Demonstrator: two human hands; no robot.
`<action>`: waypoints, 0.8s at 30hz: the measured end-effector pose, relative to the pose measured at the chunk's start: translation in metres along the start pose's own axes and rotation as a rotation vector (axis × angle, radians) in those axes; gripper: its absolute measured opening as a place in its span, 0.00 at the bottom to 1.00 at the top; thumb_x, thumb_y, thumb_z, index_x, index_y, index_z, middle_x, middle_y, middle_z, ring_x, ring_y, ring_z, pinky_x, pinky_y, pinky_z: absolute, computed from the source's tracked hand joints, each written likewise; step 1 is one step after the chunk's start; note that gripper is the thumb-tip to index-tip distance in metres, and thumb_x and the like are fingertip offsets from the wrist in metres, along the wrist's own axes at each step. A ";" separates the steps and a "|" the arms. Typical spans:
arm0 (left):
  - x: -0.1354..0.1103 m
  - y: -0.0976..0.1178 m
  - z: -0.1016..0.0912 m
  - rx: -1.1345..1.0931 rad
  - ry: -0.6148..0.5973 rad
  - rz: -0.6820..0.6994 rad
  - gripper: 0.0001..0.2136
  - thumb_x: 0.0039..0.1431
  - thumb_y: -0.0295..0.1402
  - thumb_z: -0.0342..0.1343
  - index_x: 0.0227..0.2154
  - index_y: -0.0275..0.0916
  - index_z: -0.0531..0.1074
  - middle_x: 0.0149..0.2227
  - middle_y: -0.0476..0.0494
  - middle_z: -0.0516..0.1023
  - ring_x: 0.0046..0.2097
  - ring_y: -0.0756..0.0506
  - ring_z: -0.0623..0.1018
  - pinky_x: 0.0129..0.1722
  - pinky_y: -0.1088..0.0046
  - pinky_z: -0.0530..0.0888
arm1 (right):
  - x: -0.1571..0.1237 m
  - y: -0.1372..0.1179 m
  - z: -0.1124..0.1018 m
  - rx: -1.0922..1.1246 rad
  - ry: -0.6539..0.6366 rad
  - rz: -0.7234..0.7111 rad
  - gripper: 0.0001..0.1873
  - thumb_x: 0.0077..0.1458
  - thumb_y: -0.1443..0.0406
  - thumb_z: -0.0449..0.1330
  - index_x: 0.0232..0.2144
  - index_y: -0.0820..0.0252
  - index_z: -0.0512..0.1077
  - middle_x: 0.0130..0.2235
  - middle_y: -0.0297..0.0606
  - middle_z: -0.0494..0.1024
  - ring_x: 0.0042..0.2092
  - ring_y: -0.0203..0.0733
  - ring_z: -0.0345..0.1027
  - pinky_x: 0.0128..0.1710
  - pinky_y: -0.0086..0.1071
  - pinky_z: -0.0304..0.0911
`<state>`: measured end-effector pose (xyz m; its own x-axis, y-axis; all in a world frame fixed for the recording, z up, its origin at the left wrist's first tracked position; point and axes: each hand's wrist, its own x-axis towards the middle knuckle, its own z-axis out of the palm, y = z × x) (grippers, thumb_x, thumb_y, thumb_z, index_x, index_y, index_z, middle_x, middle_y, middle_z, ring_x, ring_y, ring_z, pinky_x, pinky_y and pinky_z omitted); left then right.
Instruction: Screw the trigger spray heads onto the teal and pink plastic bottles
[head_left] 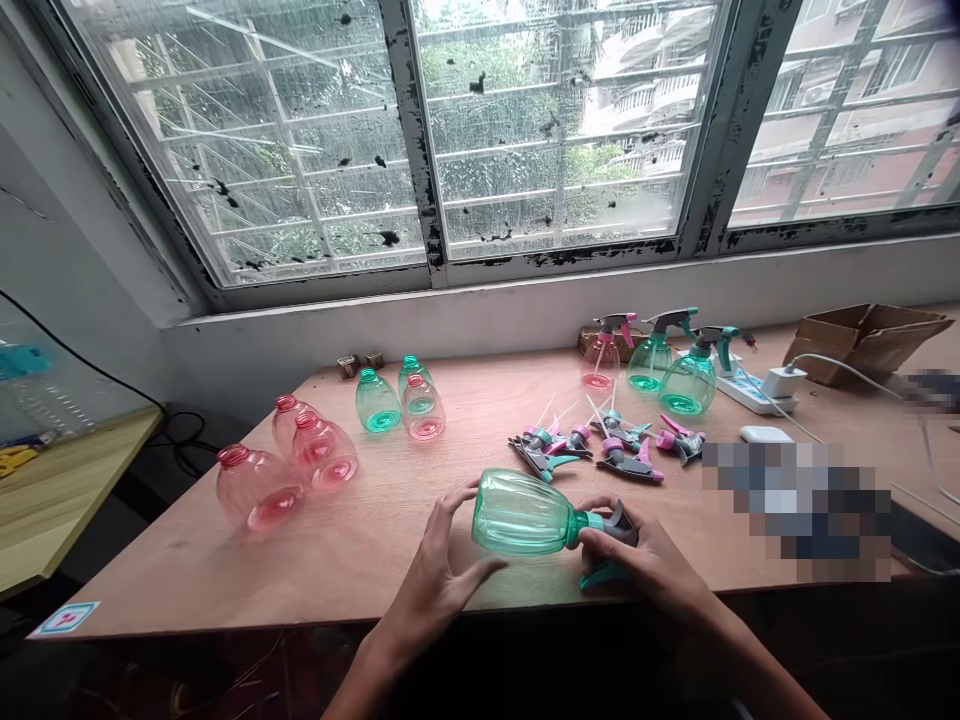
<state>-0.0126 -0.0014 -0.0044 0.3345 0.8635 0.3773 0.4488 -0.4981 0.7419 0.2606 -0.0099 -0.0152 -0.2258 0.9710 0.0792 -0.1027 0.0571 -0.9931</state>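
Green ribbed plastic bottle (525, 514) lies sideways between both hands.

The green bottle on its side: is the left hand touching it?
Touching. The head view shows the left hand with fingers and thumb pressed on the wide base of the green bottle.

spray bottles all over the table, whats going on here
A person holds a green bottle on its side just above the wooden table. The left hand cups its base; the right hand grips the grey and green trigger head at its neck. Three bottles with heads on stand at the back, loose trigger heads lie in the middle, and pink and green bottles without heads lie to the left.
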 end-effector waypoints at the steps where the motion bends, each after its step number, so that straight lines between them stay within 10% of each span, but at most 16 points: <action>1: -0.001 0.001 -0.001 -0.005 0.002 -0.014 0.32 0.57 0.41 0.65 0.62 0.52 0.57 0.64 0.43 0.64 0.66 0.36 0.63 0.67 0.53 0.58 | 0.000 0.000 0.000 -0.004 -0.003 -0.001 0.16 0.55 0.55 0.67 0.40 0.58 0.70 0.27 0.32 0.82 0.29 0.40 0.76 0.32 0.33 0.72; 24: 0.000 0.001 -0.003 -0.039 -0.058 0.005 0.33 0.63 0.37 0.59 0.66 0.60 0.49 0.69 0.50 0.57 0.70 0.42 0.57 0.70 0.58 0.52 | 0.002 0.006 -0.003 0.030 -0.010 -0.015 0.17 0.57 0.56 0.66 0.42 0.59 0.69 0.31 0.35 0.83 0.29 0.41 0.76 0.31 0.34 0.73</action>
<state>-0.0145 -0.0021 -0.0017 0.3848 0.8544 0.3493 0.4148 -0.4981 0.7614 0.2624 -0.0066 -0.0209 -0.2339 0.9676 0.0948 -0.1353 0.0642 -0.9887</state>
